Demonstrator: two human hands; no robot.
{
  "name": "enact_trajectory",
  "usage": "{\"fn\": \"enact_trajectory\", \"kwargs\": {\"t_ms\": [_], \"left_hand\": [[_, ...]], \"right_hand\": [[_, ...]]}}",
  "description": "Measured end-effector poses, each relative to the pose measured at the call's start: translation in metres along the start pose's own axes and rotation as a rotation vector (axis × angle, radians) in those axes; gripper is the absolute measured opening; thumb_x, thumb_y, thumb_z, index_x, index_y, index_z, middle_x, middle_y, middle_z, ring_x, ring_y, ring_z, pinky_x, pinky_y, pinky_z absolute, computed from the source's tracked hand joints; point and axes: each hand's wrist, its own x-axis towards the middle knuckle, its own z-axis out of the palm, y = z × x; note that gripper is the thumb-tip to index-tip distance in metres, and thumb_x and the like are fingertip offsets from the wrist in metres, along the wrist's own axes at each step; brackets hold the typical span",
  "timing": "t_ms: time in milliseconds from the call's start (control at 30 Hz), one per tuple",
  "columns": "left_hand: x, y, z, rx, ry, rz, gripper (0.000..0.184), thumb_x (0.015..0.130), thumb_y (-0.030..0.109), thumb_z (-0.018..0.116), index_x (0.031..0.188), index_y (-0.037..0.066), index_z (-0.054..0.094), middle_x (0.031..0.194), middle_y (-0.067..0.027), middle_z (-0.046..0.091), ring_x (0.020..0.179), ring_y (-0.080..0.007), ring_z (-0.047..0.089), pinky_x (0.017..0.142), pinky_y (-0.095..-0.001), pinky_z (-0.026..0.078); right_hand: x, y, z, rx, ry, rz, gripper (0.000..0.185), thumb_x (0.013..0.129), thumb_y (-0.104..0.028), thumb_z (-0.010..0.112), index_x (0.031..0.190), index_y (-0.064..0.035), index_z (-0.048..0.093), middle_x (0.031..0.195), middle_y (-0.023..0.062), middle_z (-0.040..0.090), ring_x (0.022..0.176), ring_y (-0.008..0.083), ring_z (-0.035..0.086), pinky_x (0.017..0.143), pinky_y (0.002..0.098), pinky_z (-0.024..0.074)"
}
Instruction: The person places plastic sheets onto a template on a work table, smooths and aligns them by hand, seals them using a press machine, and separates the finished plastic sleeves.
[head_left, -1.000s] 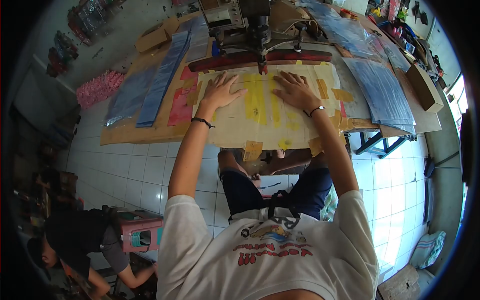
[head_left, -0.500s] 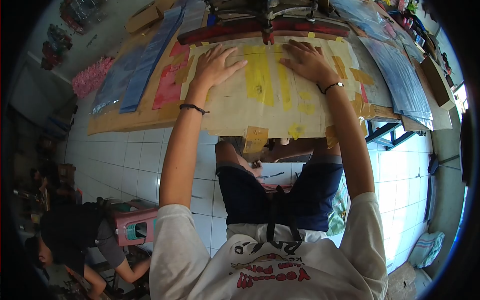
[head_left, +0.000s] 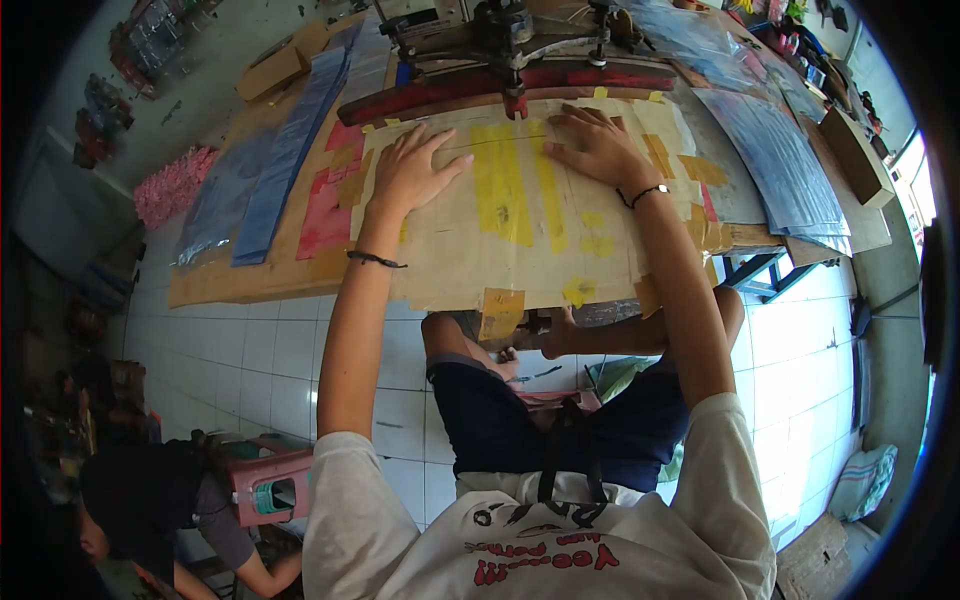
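Note:
My left hand lies flat on a cream-coloured sheet patched with yellow and brown tape, its fingers spread and pointing to the far edge. On the right part of the same sheet, my right hand rests palm down with fingers apart. Nothing is held in either hand. Just beyond the fingertips runs a long red bar on a dark metal frame. Yellow tape strips cross the sheet between my hands.
Blue plastic sheets lie on the table's left side, and another stack of plastic sheets lies on the right. Cardboard boxes stand at the back left and far right. Another person bends beside a pink stool at lower left.
The sheet, the red bar and my hands sit slightly lower and further left in view, as the camera has tilted. My right knee has swung outward. Both hands stay flat on the sheet.

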Motion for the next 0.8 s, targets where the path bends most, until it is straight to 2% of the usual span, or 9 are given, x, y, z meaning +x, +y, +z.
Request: {"fn": "enact_trajectory", "kwargs": {"t_ms": [100, 167, 267, 367, 467, 567, 667, 800], "left_hand": [[0.001, 0.000, -0.003, -0.009, 0.010, 0.006, 0.072, 0.087, 0.070, 0.060, 0.144, 0.025, 0.059, 0.158, -0.0166, 0.042, 0.145, -0.0364, 0.040, 0.119, -0.0476, 0.033], [-0.001, 0.003, -0.007, 0.001, -0.004, -0.004, 0.068, 0.089, 0.066, 0.061, 0.143, 0.025, 0.060, 0.160, -0.0164, 0.040, 0.146, -0.0363, 0.039, 0.119, -0.0458, 0.034], [0.000, -0.005, 0.002, -0.028, 0.079, 0.055, 0.072, 0.087, 0.070, 0.061, 0.140, 0.022, 0.062, 0.157, -0.0162, 0.044, 0.143, -0.0359, 0.043, 0.118, -0.0470, 0.035], [0.000, -0.002, -0.004, -0.066, 0.011, 0.021, 0.073, 0.087, 0.069, 0.061, 0.140, 0.020, 0.062, 0.158, -0.0148, 0.044, 0.143, -0.0357, 0.043, 0.118, -0.0470, 0.035], [-0.002, 0.003, -0.011, -0.015, -0.020, 0.014, 0.072, 0.089, 0.067, 0.061, 0.144, 0.022, 0.058, 0.162, -0.0161, 0.037, 0.147, -0.0348, 0.039, 0.120, -0.0441, 0.034], [0.001, -0.004, 0.000, -0.001, 0.043, 0.043, 0.075, 0.087, 0.069, 0.060, 0.143, 0.020, 0.058, 0.157, -0.0147, 0.044, 0.144, -0.0350, 0.042, 0.118, -0.0473, 0.035], [0.003, -0.002, -0.006, 0.004, -0.016, 0.006, 0.075, 0.090, 0.068, 0.057, 0.148, 0.021, 0.054, 0.162, -0.0162, 0.037, 0.148, -0.0339, 0.037, 0.120, -0.0435, 0.033], [0.003, -0.001, -0.006, 0.003, -0.030, -0.003, 0.074, 0.090, 0.068, 0.057, 0.148, 0.021, 0.054, 0.162, -0.0153, 0.036, 0.149, -0.0331, 0.036, 0.121, -0.0438, 0.033]], "right_hand": [[0.000, -0.001, -0.006, 0.014, -0.050, 0.024, 0.068, 0.092, -0.065, 0.054, 0.138, -0.0159, 0.062, 0.155, 0.0101, 0.049, 0.144, 0.0339, 0.041, 0.118, 0.0506, 0.0262], [0.004, 0.002, 0.000, -0.014, 0.008, 0.011, 0.068, 0.092, -0.065, 0.055, 0.138, -0.0152, 0.062, 0.154, 0.0101, 0.050, 0.144, 0.0342, 0.041, 0.118, 0.0503, 0.0260], [-0.001, -0.001, -0.001, -0.004, 0.006, 0.023, 0.069, 0.092, -0.065, 0.056, 0.139, -0.0145, 0.061, 0.153, 0.0107, 0.050, 0.144, 0.0343, 0.041, 0.118, 0.0508, 0.0255], [-0.001, -0.005, -0.004, 0.000, 0.002, 0.029, 0.068, 0.092, -0.064, 0.056, 0.138, -0.0149, 0.061, 0.154, 0.0111, 0.050, 0.144, 0.0340, 0.041, 0.118, 0.0515, 0.0255], [-0.002, -0.001, 0.000, -0.032, 0.029, 0.028, 0.067, 0.092, -0.064, 0.057, 0.138, -0.0160, 0.061, 0.154, 0.0116, 0.049, 0.145, 0.0334, 0.040, 0.118, 0.0520, 0.0249], [0.000, -0.001, -0.001, -0.022, 0.012, 0.029, 0.066, 0.092, -0.063, 0.056, 0.139, -0.0172, 0.061, 0.155, 0.0124, 0.048, 0.146, 0.0333, 0.039, 0.119, 0.0525, 0.0237], [0.002, -0.001, -0.007, -0.011, -0.052, 0.041, 0.066, 0.094, -0.062, 0.055, 0.142, -0.0174, 0.058, 0.158, 0.0127, 0.044, 0.148, 0.0342, 0.035, 0.121, 0.0535, 0.0214], [0.000, -0.005, -0.010, -0.018, -0.071, 0.056, 0.066, 0.096, -0.061, 0.054, 0.144, -0.0170, 0.056, 0.159, 0.0127, 0.042, 0.150, 0.0339, 0.033, 0.122, 0.0549, 0.0197]]}}
